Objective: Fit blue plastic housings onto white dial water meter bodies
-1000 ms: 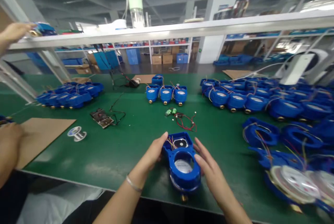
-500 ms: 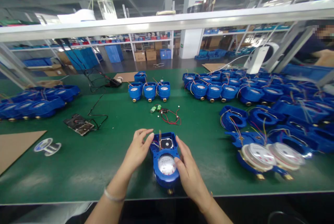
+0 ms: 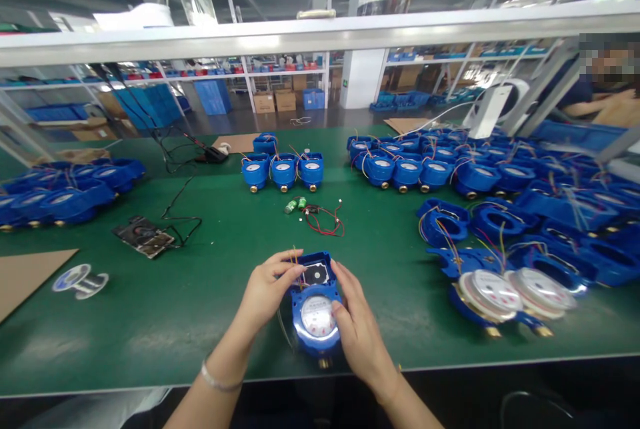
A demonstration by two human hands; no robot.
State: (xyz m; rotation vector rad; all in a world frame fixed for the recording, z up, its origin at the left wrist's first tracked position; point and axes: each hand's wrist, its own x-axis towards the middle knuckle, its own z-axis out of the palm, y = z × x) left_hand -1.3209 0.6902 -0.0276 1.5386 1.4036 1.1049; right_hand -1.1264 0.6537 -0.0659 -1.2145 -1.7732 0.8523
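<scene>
A blue meter housing [image 3: 303,336] lies on the green table near its front edge, with a round white dial [image 3: 318,316] and, above that, an open compartment holding a black square part [image 3: 317,274]. My left hand [image 3: 267,286] is at the compartment's upper left, thumb and fingers closed around thin wires [image 3: 295,257] there. Along the housing's right side rests my right hand [image 3: 357,322], its fingers and thumb pressed against the blue rim. The housing hides part of the left fingertips' contact.
Green cylinders [image 3: 296,205] and red-black wires [image 3: 325,221] lie beyond the housing. Many blue meters [image 3: 407,174] fill the right side, others [image 3: 75,199] stand left. A wire spool [image 3: 81,281] and a dark device [image 3: 145,236] are at left. A person [image 3: 600,82] is at far right.
My left thumb and fingers have moved right and closed on the wires at the compartment. My right hand stays on the housing. The whole view has shifted slightly.
</scene>
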